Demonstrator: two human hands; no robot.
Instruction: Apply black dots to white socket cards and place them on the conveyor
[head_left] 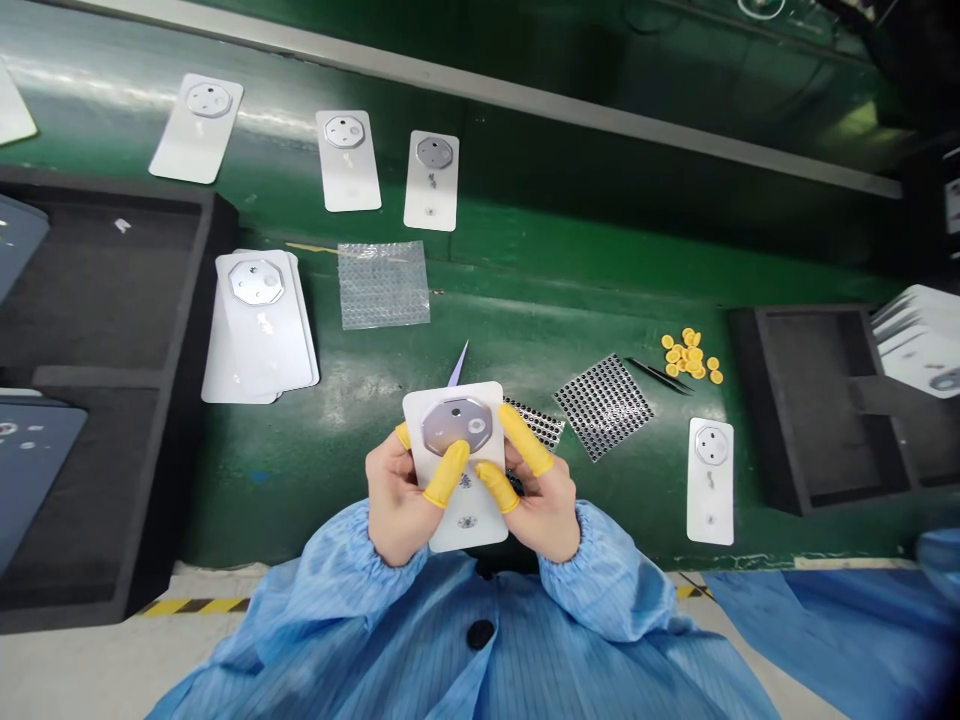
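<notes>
**Probably light and stiff: a white panel (469,502) pinched in two hands above the worktop's near edge**

Both hands share the grip. The left hand (401,505) pinches the panel by its left long edge, thumb flat on the face and reaching the lower rim of the grey octagonal plate (454,424). The right hand (549,500) takes the opposite edge, its thumb laid below the plate and its forefinger straight along the upper right corner. What the other fingers do behind the panel is mostly hidden.

The panel sits roughly midway along the near edge of the worktop (517,335), raised and facing the wearer. It looks thin and rigid, so I would expect it to weigh little and barely flex. Its smooth face may be slippery, and the glossy plate could well mark or scratch. The long edges and bare lower corners seem the safest hold; the yellow finger cots (526,440) should add friction and keep prints off.

As for writing, small dark marks (466,522) show beneath the plate, too small to read. The similar panel (710,500) near the worktop's right front corner carries marks equally illegible. No brand name or label can be made out on either.
</notes>
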